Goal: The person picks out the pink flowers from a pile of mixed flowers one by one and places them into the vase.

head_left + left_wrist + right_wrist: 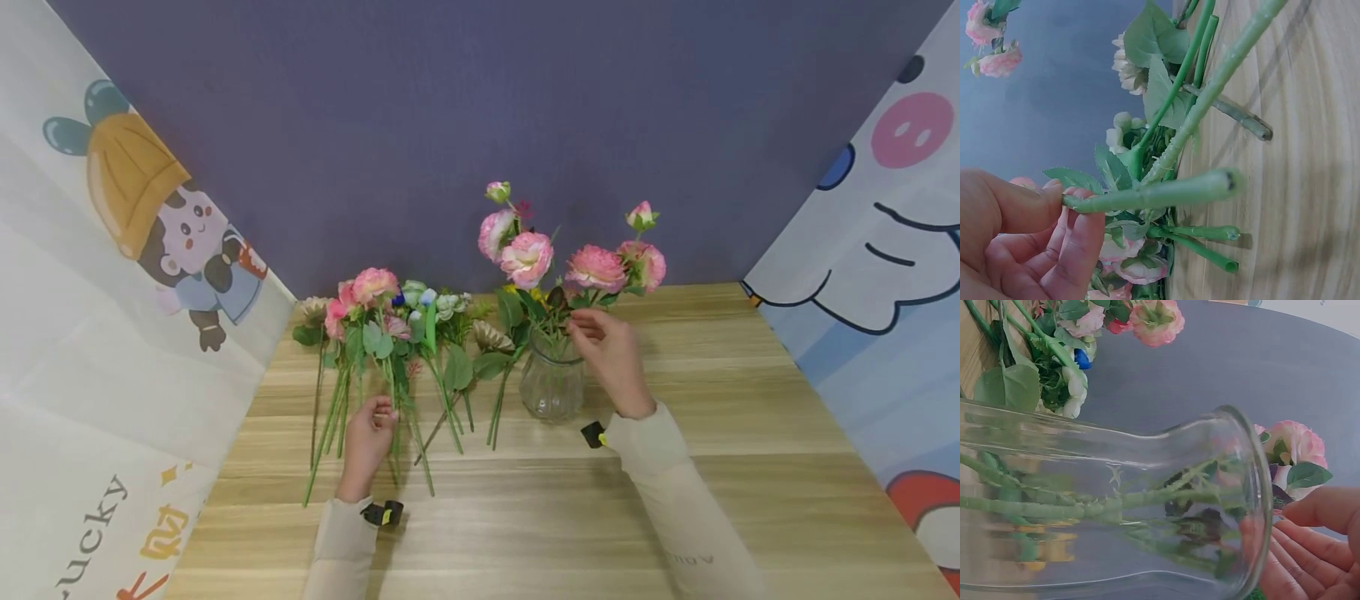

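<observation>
My left hand point(367, 443) pinches the green flower stem point(1160, 192) between thumb and fingers; its cut end points toward the camera in the left wrist view. That stem belongs to the bunch of artificial flowers lying on the table, with pink blooms point(375, 285) at the back. To the right, a clear ribbed glass vase point(551, 390) stands upright, with stems inside it and large pink flowers point(527, 258) rising above. My right hand point(613, 360) is at the right of its rim, thumb and forefinger pinching a flower stem among the leaves there.
More loose flowers lie between the left hand and the vase, including a cream daisy-like bloom point(491, 337) and small white blossoms point(450, 305). A wooden table point(510, 533) meets a dark blue-grey back panel point(420, 125). Cartoon-printed white sheets point(67, 275) hang at both sides.
</observation>
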